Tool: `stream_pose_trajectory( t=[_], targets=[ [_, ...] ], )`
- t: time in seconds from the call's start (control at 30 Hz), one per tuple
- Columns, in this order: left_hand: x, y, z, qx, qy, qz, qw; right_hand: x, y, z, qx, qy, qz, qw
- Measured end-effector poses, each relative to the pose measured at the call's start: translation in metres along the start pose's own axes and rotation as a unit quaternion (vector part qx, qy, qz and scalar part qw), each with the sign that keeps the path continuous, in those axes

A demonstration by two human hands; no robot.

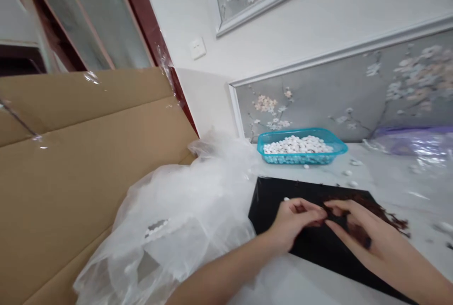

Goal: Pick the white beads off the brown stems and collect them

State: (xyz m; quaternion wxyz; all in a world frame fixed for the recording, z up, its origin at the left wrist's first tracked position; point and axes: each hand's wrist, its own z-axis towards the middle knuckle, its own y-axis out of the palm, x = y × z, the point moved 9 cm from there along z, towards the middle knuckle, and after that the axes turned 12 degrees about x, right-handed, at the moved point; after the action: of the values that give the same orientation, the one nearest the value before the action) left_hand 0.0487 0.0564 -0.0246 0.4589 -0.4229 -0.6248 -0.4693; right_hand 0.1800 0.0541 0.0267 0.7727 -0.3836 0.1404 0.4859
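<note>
- Two bare hands [329, 222] were held close together over a black sheet [279, 196] lying on a white tabletop [357, 173] - fingertips nearly meeting near the sheet's middle.
- The left hand [292, 222] had its fingers curled inward, and a small white bead [286, 199] sat just beside them on the black surface.
- The right hand [368, 234] was spread over a tuft of dark brown strands [375, 210], its fingers curved down into them. Whether either hand was actually pinching anything could not be told.
- Those strands trailed from the hands to the sheet's far corner.
- Beyond the sheet, a teal plastic tray [339, 147] stood filled with white beads [297, 145], and a few loose beads [348, 173] lay scattered on the tabletop.
- To the left, crumpled clear plastic [177, 229] bunched against a cardboard flap [78, 163].
- To the right, a purple-tinted plastic bag [410, 140] lay against a grey floral wall panel [399, 88].
</note>
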Motion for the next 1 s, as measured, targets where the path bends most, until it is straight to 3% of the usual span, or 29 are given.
stream_pose_trajectory(
  t=[0.07,0.1,0.17,0.2,0.23,0.37,0.47,0.8,0.9,1.0],
  targets=[
    [0.023,-0.003,0.003,-0.019,0.125,0.152,0.98,-0.001,0.001,0.002,-0.033,-0.004,-0.019,0.999],
    [0.038,-0.006,0.004,-0.003,0.208,0.253,0.945,0.0,-0.001,0.004,-0.039,-0.005,-0.035,0.999],
    [0.06,-0.007,0.004,0.024,0.352,0.437,0.827,0.007,-0.007,0.011,-0.042,0.004,-0.081,0.996],
    [0.065,-0.008,0.006,0.035,0.39,0.495,0.775,0.013,-0.011,0.014,-0.041,0.011,-0.113,0.993],
    [0.068,-0.013,0.011,0.043,0.396,0.503,0.767,0.019,-0.014,0.016,-0.046,0.018,-0.148,0.988],
    [0.062,-0.026,0.032,0.051,0.388,0.513,0.764,0.045,-0.012,0.016,-0.133,0.027,-0.273,0.952],
    [0.052,-0.027,0.041,0.038,0.373,0.525,0.764,0.058,-0.004,0.01,-0.195,0.037,-0.296,0.934],
    [0.041,-0.018,0.042,-0.004,0.351,0.541,0.764,0.054,0.003,0.009,-0.227,0.043,-0.289,0.929],
    [0.055,-0.012,0.036,0.004,0.361,0.536,0.763,0.051,0.001,0.011,-0.21,0.035,-0.295,0.931],
    [0.094,-0.009,0.006,0.022,0.407,0.49,0.771,0.05,0.0,0.01,-0.199,0.035,-0.303,0.931]
  ],
)
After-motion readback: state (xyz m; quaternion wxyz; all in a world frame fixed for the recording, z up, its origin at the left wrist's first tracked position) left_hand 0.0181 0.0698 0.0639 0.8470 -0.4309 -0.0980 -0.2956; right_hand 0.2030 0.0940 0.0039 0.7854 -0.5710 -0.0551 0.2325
